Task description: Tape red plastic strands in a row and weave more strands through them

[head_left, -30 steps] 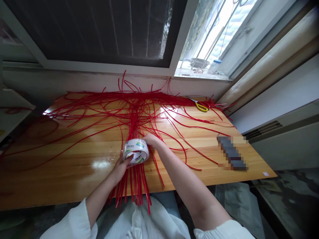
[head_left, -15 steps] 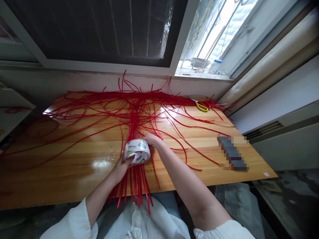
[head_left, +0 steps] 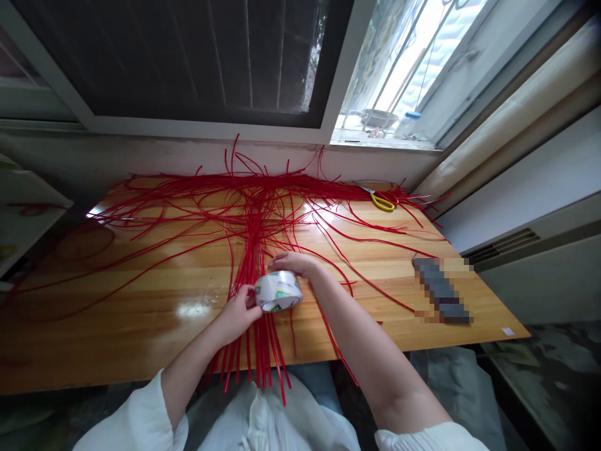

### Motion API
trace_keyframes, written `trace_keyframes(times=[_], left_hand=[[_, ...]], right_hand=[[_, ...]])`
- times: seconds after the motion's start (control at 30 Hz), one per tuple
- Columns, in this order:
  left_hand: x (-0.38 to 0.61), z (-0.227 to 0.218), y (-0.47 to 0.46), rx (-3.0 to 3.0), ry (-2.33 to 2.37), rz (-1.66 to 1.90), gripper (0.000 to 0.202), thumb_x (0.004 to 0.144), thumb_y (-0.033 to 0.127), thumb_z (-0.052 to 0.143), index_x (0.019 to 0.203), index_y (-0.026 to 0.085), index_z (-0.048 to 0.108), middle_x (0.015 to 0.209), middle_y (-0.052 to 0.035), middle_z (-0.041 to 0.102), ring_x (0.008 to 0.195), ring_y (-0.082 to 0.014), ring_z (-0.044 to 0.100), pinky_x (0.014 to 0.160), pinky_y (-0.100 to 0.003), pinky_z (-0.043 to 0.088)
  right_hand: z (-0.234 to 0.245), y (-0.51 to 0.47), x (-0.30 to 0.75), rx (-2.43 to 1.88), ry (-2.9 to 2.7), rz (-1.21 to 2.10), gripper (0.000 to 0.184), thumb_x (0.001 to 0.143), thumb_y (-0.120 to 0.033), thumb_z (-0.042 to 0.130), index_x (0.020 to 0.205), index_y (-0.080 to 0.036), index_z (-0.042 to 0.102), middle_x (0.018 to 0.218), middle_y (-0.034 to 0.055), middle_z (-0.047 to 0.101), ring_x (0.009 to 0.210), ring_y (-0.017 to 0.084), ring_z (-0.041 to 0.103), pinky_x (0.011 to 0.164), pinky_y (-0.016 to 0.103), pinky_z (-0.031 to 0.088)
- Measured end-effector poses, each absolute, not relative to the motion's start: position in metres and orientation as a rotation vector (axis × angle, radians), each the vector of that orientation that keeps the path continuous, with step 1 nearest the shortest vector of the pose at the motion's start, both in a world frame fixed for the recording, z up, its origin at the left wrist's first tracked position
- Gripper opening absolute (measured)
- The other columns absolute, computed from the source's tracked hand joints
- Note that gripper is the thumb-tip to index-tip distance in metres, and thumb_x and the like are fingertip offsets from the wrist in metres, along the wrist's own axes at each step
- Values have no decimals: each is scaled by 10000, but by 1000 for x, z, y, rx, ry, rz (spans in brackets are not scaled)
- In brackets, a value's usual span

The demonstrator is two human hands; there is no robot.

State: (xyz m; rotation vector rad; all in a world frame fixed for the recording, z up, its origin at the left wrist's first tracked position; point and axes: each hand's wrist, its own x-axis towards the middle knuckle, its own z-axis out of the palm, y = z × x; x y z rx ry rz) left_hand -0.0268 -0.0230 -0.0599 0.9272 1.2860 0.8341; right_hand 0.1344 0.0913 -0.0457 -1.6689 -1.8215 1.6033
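Tape roll (head_left: 278, 291) sits over the bundled red cords (head_left: 256, 250) at the tabletop (head_left: 141, 313) near edge. Right hand (head_left: 293, 262) grips its top; left hand (head_left: 239, 310) pinches its left side. Advisable: keep cords flat, tape taut, pulled squarely across.

Glossy varnished wood table (head_left: 141, 326); shiny plastic red strips (head_left: 256, 219) (smooth); glossy tape roll (head_left: 278, 291).

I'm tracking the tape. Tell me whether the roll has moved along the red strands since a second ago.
Yes. The tape roll has shifted right and slightly nearer the table's front edge, judged against the glare patch on the wooden table, with both hands on it.
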Motion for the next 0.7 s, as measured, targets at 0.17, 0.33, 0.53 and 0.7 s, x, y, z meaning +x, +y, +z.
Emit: trace_keyframes(times=[0.17,0.33,0.53,0.7], left_hand=[[-23,-57,-24,990,1284,786,294,623,165,622,895,210,520,807,-51,723,783,-219,657,784,-354,458],[-21,-58,-27,1018,1221,794,380,570,88,621,914,223,531,869,-69,716,839,-256,653,812,-364,449],[-15,-69,-36,1246,1370,860,485,563,126,678,1023,234,568,1036,-106,646,1024,-313,573,913,-402,393],[-14,-88,-39,1928,1560,786,505,716,257,590,1199,154,486,1163,-156,560,1171,-315,445,985,-458,333]], right_hand=[[-42,69,150,-1509,-1654,1831,339,898,-388,418,877,-124,630,778,59,669,651,109,594,572,187,445],[-35,38,162,-1235,-1456,1806,342,823,-448,529,1000,-158,572,986,74,633,870,142,596,710,218,460],[-26,1,185,-1248,-1772,1570,880,540,-267,796,1313,-249,376,1133,71,527,892,161,568,756,262,444],[-24,-7,182,-1301,-1970,1361,743,611,-128,674,1290,-269,409,1051,32,563,867,151,546,744,250,420]])
